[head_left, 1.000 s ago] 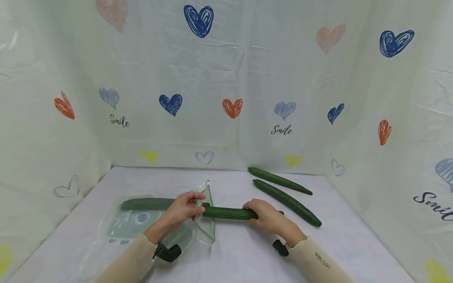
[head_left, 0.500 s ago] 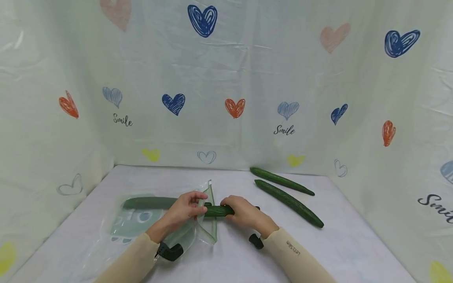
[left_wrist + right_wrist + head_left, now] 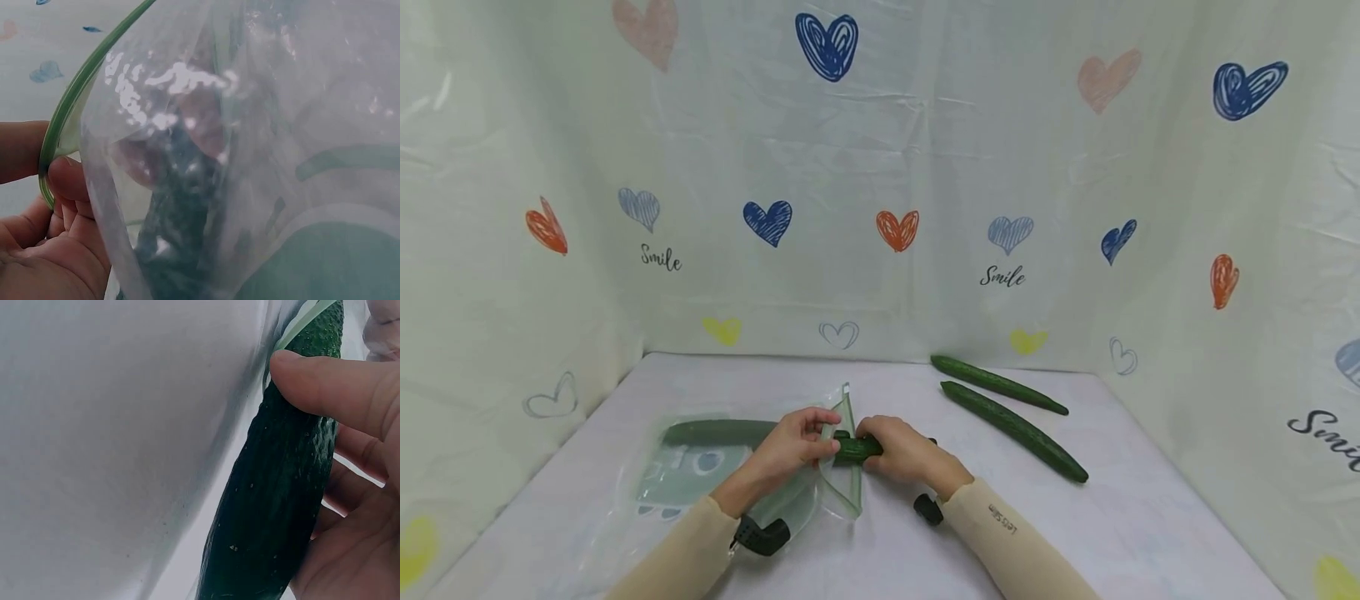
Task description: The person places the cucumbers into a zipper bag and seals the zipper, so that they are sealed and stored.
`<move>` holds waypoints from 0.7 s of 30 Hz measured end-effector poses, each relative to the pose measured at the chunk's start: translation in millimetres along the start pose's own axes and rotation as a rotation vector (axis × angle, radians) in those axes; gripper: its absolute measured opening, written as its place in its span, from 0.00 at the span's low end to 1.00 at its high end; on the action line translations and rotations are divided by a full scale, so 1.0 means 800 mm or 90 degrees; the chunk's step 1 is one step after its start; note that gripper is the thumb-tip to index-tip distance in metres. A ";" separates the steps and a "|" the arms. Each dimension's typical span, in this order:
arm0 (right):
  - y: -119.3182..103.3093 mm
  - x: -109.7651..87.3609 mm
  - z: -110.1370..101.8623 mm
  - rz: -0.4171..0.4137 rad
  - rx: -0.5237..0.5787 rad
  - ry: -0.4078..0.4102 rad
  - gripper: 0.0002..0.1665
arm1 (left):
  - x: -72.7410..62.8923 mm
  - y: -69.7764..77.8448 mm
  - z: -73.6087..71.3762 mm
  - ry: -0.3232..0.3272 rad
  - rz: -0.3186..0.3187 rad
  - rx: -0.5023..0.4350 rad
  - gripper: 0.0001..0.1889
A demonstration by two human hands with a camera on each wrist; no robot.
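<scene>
A clear zip bag (image 3: pixel 752 500) with a pale green print lies on the table, its green-edged mouth (image 3: pixel 81 78) facing right. My left hand (image 3: pixel 790 450) pinches the rim of that mouth between thumb and fingers. Inside the bag, one cucumber (image 3: pixel 715 432) shows through the plastic. A second cucumber (image 3: pixel 262 506) passes through the mouth, gripped by my right hand (image 3: pixel 898 450) close to the rim. Its front part shows blurred behind the plastic in the left wrist view; in the head view my right hand hides most of its rear.
Two more cucumbers lie slanted at the back right, a farther one (image 3: pixel 1000 385) and a nearer one (image 3: pixel 1015 432). A white cloth (image 3: pixel 1037 533) covers the table. Heart-printed sheeting (image 3: pixel 940 283) rises behind it and at both sides.
My right hand has moved left with its cucumber, which now reaches farther into the bag. My left hand stays at the rim.
</scene>
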State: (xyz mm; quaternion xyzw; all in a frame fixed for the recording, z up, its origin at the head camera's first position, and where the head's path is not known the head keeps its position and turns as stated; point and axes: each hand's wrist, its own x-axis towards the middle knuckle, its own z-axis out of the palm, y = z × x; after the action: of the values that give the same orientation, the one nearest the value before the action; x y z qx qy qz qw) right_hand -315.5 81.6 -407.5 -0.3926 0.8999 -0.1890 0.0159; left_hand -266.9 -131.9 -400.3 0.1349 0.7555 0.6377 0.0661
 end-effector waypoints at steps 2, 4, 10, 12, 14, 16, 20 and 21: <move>0.000 0.001 0.000 0.002 0.001 -0.003 0.19 | 0.000 0.000 0.000 0.000 0.002 -0.002 0.22; 0.000 0.001 0.001 0.003 0.003 -0.007 0.18 | 0.000 -0.001 0.000 -0.001 0.002 0.001 0.22; 0.001 0.001 0.004 0.007 0.009 -0.011 0.18 | 0.001 -0.003 0.000 0.002 0.000 0.008 0.23; 0.001 0.000 0.004 0.008 0.010 -0.012 0.18 | 0.001 -0.003 0.000 0.002 -0.002 0.007 0.23; 0.001 0.000 0.005 0.009 0.012 -0.013 0.18 | 0.001 -0.003 0.000 0.001 -0.002 0.008 0.23; 0.002 0.000 0.005 0.007 0.013 -0.015 0.18 | 0.001 -0.004 0.000 0.001 -0.001 0.009 0.22; 0.007 -0.003 0.002 0.007 0.010 -0.015 0.21 | 0.000 -0.004 0.000 0.002 -0.001 0.010 0.21; 0.009 -0.004 0.001 0.009 0.008 -0.015 0.22 | 0.000 -0.003 -0.001 0.002 -0.001 0.010 0.21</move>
State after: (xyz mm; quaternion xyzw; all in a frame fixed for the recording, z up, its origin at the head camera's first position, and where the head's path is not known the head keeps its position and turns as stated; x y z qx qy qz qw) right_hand -317.6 88.1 -411.3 -0.3885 0.9012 -0.1897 0.0304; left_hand -267.6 -132.6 -402.7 0.1338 0.7608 0.6318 0.0640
